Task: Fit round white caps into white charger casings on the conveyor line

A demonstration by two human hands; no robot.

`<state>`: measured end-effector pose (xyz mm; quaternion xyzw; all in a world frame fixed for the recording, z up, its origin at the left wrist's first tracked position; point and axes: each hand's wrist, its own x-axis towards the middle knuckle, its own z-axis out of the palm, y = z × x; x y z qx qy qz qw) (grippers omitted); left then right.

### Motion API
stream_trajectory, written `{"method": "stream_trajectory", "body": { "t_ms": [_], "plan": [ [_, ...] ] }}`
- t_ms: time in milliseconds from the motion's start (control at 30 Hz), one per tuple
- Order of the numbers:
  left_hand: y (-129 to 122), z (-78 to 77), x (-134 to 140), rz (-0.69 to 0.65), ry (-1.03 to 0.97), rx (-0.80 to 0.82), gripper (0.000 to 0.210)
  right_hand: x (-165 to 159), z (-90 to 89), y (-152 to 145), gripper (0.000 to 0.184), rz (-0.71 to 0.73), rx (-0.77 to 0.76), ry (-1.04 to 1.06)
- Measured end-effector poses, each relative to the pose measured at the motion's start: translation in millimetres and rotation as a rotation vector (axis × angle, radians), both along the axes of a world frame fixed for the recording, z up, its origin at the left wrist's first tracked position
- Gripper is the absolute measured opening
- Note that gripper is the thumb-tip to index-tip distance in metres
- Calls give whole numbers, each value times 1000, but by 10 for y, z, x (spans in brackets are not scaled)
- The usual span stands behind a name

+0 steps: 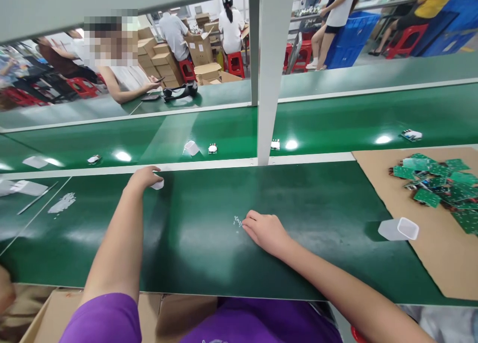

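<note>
My left hand reaches to the back edge of the green bench, its fingers closed on a small translucent plastic cup that they partly hide. Several tiny white pieces lie loose in the middle of the bench. At their right edge rests my right hand, its fingertips pressed together on the surface. Whether a piece is between those fingertips cannot be seen. Another translucent cup lies on its side at the right, partly over a cardboard sheet.
Green circuit boards are heaped on the cardboard. Small assemblies and a cup sit on the belt behind the rail. A white post stands mid-view. More white pieces lie left. A person sits opposite.
</note>
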<state>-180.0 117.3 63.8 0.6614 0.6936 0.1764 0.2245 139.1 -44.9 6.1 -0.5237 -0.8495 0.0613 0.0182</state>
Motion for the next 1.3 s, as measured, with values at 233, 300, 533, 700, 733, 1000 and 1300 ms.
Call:
{"method": "stream_trajectory", "body": {
  "t_ms": [233, 300, 533, 700, 733, 1000, 1300],
  "plan": [
    [36, -206, 581, -225, -2, -56, 37, -210, 170, 45, 23, 140, -30, -165],
    [-38, -253, 787, -338, -41, -36, 39, -286, 211, 38, 25, 173, -32, -204],
    [-154, -323, 851, -448, -39, -59, 43, -463, 290, 45, 27, 236, -56, -267],
    [-238, -291, 786, -403, -58, -50, 32, -456, 302, 138, 23, 240, -80, -234],
    [-272, -287, 810, -376, -115, -47, 33, -430, 297, 155, 22, 232, -83, -222],
    [-617, -389, 1332, -154, -938, -251, 57, 101, 261, 161, 13, 105, -112, 108],
    [-1096, -414, 1764, -95, -1567, -501, 48, 492, 395, 100, 18, -27, -25, 1110]
  ]
}}
